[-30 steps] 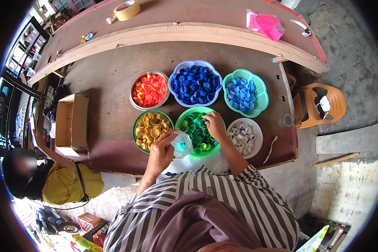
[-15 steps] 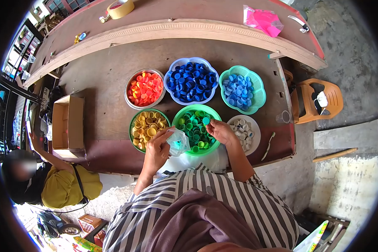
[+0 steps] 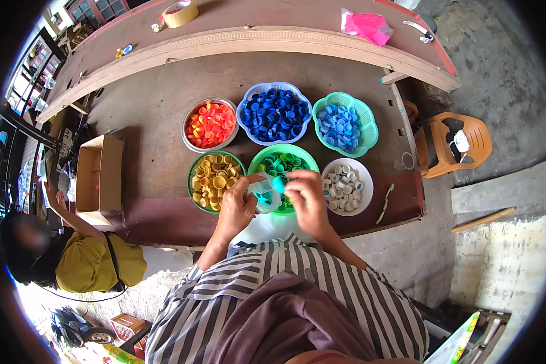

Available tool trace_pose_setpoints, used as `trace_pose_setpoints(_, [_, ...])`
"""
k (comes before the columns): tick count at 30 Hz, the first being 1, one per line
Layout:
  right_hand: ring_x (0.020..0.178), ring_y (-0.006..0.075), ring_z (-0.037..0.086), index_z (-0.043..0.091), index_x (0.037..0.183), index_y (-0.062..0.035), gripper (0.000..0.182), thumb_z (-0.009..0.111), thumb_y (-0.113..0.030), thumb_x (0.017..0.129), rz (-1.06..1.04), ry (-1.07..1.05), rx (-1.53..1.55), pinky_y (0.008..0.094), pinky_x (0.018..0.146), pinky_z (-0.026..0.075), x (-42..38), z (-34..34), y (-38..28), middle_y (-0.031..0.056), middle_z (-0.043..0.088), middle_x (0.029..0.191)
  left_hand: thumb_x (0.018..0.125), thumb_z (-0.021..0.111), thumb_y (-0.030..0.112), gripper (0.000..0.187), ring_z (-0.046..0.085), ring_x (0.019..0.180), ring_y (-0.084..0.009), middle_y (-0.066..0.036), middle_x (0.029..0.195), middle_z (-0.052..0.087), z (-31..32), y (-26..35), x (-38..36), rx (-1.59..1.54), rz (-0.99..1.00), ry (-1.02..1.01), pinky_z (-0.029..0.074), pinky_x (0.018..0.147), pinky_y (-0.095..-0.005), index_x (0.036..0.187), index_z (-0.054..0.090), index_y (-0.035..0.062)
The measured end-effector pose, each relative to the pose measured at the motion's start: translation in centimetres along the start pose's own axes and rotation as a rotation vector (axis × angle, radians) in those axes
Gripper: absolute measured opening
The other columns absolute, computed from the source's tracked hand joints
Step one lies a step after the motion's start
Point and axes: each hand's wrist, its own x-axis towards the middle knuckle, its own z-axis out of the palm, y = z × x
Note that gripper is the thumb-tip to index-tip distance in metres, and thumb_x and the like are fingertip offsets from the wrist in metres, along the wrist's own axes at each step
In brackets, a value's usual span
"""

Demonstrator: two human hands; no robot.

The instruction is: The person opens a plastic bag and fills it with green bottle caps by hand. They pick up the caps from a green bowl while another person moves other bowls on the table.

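Observation:
My left hand (image 3: pixel 236 209) is closed on the top of a small clear plastic bag (image 3: pixel 264 203), which has teal bottle caps inside. At the bag's mouth, my right hand (image 3: pixel 309 205) pinches a teal bottle cap (image 3: pixel 278 184). Both hands are above the near side of a green basin (image 3: pixel 313 162) of green caps (image 3: pixel 279 162), partly covering it. To its left is a green-rimmed bowl (image 3: pixel 192 174) of yellow caps (image 3: pixel 214 179). On its right, a white bowl (image 3: pixel 366 185) holds white caps (image 3: pixel 344 187).
Behind stand a metal bowl (image 3: pixel 185 141) of red-orange caps, a periwinkle basket (image 3: pixel 241 124) of dark blue caps and a mint basket (image 3: pixel 373 133) of light blue caps. A cardboard box (image 3: pixel 110 176) is at left, near another person (image 3: pixel 97 261). A toothbrush (image 3: pixel 384 204) and clear cup (image 3: pixel 404 161) lie right.
My right hand has moved left from over the green caps to the bag's mouth, carrying the teal cap. My left hand has shifted slightly right with the bag.

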Motion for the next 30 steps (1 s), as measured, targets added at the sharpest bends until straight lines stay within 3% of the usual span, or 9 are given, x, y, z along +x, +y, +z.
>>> trace_pose_setpoints(3, [0.108,0.0285,0.051,0.067,0.098,-0.0113,0.019,0.068,-0.005,0.080,-0.097,-0.230,-0.371,0.0419,0.092,0.040,0.1,-0.3,-1.9,0.0056,0.056,0.118,0.076,0.043,-0.011,0.042,0.061,0.050,-0.0149,-0.016,0.105,0.068,0.4,0.0,-0.5,0.005,0.029,0.014,0.051,0.048,-0.0264,0.114,0.059,-0.0025])
trace_pose_setpoints(7, [0.099,0.0268,0.056,0.067,0.105,-0.0095,0.020,0.064,-0.004,0.086,0.141,0.088,0.004,0.0382,0.087,0.044,-0.3,-1.2,-0.8,0.0097,0.057,0.113,0.076,0.043,-0.010,0.046,0.060,0.050,-0.0132,-0.014,0.092,0.068,-0.3,-0.3,-1.2,0.049,-0.025,0.023,0.050,0.048,-0.0264,0.118,0.059,-0.0011])
trace_pose_setpoints(9, [0.093,0.0252,0.057,0.066,0.104,-0.0079,0.017,0.062,-0.003,0.088,0.069,0.234,-0.117,0.0361,0.083,0.046,0.1,-2.5,2.8,0.0112,0.058,0.104,0.076,0.043,-0.010,0.047,0.059,0.049,-0.0124,-0.012,0.080,0.067,-0.9,-0.7,-1.7,0.034,-0.047,0.083,0.049,0.048,-0.0264,0.119,0.060,0.0002])
trace_pose_setpoints(11, [0.092,0.0249,0.057,0.066,0.101,-0.0067,0.015,0.063,-0.003,0.087,0.247,0.269,-0.134,0.0359,0.081,0.046,-0.5,-3.4,6.3,0.0103,0.059,0.099,0.076,0.042,-0.010,0.047,0.059,0.049,-0.0116,-0.010,0.069,0.065,-1.6,-2.0,-2.0,0.037,-0.064,0.099,0.048,0.049,-0.0261,0.118,0.060,0.0013])
trace_pose_setpoints(15, [0.090,0.0296,0.055,0.067,0.096,-0.0087,0.014,0.066,-0.003,0.083,0.249,0.096,-0.485,0.0410,0.084,0.043,-3.7,-3.2,15.5,0.0097,0.059,0.096,0.077,0.043,-0.010,0.046,0.059,0.050,-0.0116,-0.010,0.064,0.064,-2.3,-2.6,-2.2,0.000,-0.096,0.154,0.048,0.050,-0.0256,0.118,0.061,0.0019])
trace_pose_setpoints(19, [0.103,0.0324,0.049,0.069,0.093,-0.0098,0.016,0.066,-0.003,0.080,0.222,-0.014,-0.651,0.0436,0.090,0.040,-3.6,-1.5,17.1,0.0104,0.056,0.109,0.076,0.044,-0.009,0.046,0.059,0.049,-0.0126,-0.010,0.064,0.063,-2.3,-2.8,-2.2,0.001,-0.083,0.175,0.048,0.050,-0.0259,0.118,0.061,0.0020])
trace_pose_setpoints(20, [0.118,0.0342,0.044,0.070,0.097,-0.0111,0.020,0.065,-0.003,0.079,0.240,-0.065,-0.686,0.0432,0.098,0.038,-3.4,-1.0,17.4,0.0114,0.050,0.126,0.076,0.044,-0.009,0.046,0.059,0.048,-0.0127,-0.010,0.062,0.062,-2.2,-2.7,-2.2,0.013,-0.071,0.172,0.048,0.050,-0.0258,0.117,0.061,0.0019])
trace_pose_setpoints(24, [0.135,0.0339,0.033,0.071,0.098,-0.0132,0.018,0.062,-0.009,0.083,0.139,-0.193,-0.939,0.0465,0.108,0.031,-2.4,0.3,19.9,0.0115,0.040,0.142,0.077,0.045,-0.008,0.044,0.057,0.047,-0.0111,-0.006,0.056,0.058,-2.0,-2.3,-2.3,0.022,-0.096,0.155,0.046,0.049,-0.0248,0.116,0.062,0.0021])
trace_pose_setpoints(30, [0.133,0.0321,0.036,0.068,0.094,-0.0142,0.020,0.071,-0.010,0.075,0.098,-0.266,-0.926,0.0464,0.106,0.032,-1.4,0.2,21.6,0.0089,0.045,0.136,0.078,0.044,-0.008,0.045,0.055,0.045,-0.0112,-0.006,0.056,0.057,-1.9,-2.6,-2.1,0.021,-0.097,0.152,0.046,0.047,-0.0256,0.117,0.061,0.0020])
